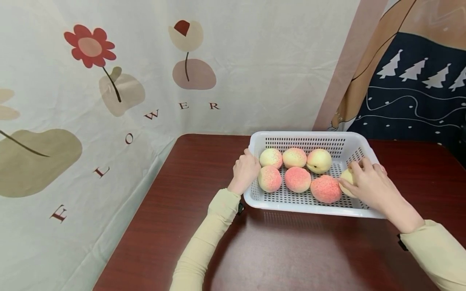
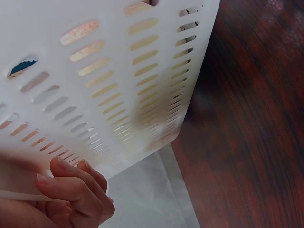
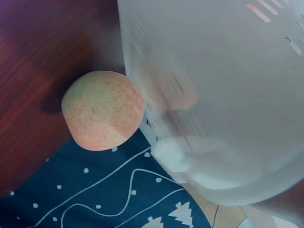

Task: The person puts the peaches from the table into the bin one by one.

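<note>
A white perforated plastic basket [image 1: 287,208] stands on the table, holding several yellow-and-pink peaches [image 1: 297,180] in two rough rows. With curled fingers my left hand [image 1: 246,171] grips the basket's left rim; the left wrist view shows those fingers [image 2: 78,183] bent under the rim against the slotted wall. At the basket's right end my right hand [image 1: 376,190] holds a pale yellow peach [image 1: 346,184], thumb on its near left side and fingers over its top. Another peach [image 3: 102,111] lies on the table outside the right wall, almost wholly hidden by my hand in the head view.
Under the basket is a dark red-brown wooden table [image 1: 174,202]. Behind it hangs a pale cloth [image 1: 262,72] printed with flowers and letters. To the right the cloth has a dark blue patch with white trees [image 1: 411,105].
</note>
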`<state>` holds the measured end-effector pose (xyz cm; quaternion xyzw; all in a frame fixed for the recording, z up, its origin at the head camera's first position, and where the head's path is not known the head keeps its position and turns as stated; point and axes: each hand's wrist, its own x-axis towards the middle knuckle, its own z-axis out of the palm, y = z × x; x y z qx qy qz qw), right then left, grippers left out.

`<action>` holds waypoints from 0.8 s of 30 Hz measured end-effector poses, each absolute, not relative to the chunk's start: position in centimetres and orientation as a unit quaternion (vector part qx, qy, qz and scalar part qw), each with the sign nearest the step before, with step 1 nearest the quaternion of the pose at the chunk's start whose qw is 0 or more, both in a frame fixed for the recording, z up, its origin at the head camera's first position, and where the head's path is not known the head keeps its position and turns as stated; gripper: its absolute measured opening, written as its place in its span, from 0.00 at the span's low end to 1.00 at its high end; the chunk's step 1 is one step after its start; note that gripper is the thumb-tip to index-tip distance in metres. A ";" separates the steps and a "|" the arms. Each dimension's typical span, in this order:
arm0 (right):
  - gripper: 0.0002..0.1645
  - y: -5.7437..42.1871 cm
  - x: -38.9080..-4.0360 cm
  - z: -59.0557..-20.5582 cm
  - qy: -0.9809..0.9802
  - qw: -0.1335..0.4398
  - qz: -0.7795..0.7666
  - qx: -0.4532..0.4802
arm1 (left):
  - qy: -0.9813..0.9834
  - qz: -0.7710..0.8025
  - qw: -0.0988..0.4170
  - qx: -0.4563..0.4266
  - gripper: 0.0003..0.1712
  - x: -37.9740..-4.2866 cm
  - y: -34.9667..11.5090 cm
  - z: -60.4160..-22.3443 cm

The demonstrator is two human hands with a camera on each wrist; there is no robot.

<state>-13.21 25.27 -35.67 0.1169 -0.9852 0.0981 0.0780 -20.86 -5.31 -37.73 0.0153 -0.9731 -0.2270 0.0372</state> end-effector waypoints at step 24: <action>0.20 27.7 -13.9 -33.5 -0.981 0.085 0.164 0.064 | -0.973 -0.228 0.038 0.014 0.17 -20.9 -5.3 -37.6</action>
